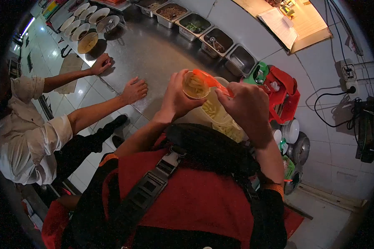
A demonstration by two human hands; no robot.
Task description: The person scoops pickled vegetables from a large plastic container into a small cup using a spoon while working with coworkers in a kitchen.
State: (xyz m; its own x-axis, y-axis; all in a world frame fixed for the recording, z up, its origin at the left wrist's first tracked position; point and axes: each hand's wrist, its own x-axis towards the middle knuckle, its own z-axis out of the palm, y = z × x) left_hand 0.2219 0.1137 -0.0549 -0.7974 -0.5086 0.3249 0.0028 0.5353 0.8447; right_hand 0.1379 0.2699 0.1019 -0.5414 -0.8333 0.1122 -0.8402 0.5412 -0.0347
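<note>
My left hand [173, 97] is wrapped round a small pale cup [190, 95], whose open top faces me. Pale yellow, finger-shaped pieces [197, 85] fill it. The handle of an orange-red spoon [222, 88] is gripped in my right hand [250, 107], and its head rests at or just over the cup's rim. Below both hands stands a whitish tub [223, 79] with more of the same pieces [210, 108] inside. Another heap of pale pieces [228, 132] shows nearer my body; what holds it is partly hidden by my right hand and strap.
A co-worker's two hands [135, 90] rest at the steel counter's [153, 54] left edge. Several bowls [88, 42] stand at the far left. Metal pans [240, 59] line the wall. To the right are a red basket [283, 93], stacked plates [291, 130] and a hanging cable [320, 99].
</note>
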